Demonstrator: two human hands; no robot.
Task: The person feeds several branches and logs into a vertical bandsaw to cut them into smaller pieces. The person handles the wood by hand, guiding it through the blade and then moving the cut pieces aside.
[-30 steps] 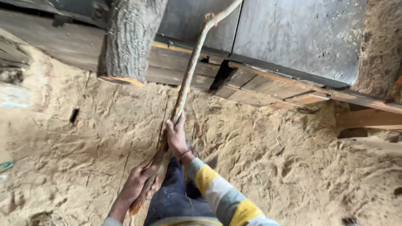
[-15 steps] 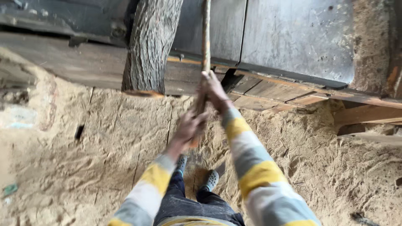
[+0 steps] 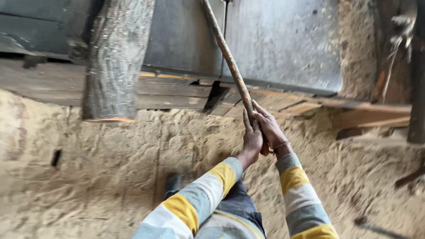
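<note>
Both my hands grip the lower end of a long, thin wooden stick (image 3: 230,62) that slants up and to the left across a grey metal sheet (image 3: 283,44). My left hand (image 3: 251,139) wraps the stick from the left. Pressed against it, my right hand (image 3: 269,128) holds the same end from the right, a thin band on its wrist. My sleeves are striped yellow, grey and white. Below them my dark trousers and one shoe (image 3: 171,183) stand on sawdust.
A thick bark-covered log (image 3: 116,62) lies on a wooden platform (image 3: 44,84) at the upper left. Sawdust (image 3: 110,177) covers the ground. Planks (image 3: 372,116) stick out at the right, beside a dark post (image 3: 416,88).
My hands have raised the stick from near the ground and brought it together in front of me. The stick's top now leans left instead of pointing straight up. My view has tilted.
</note>
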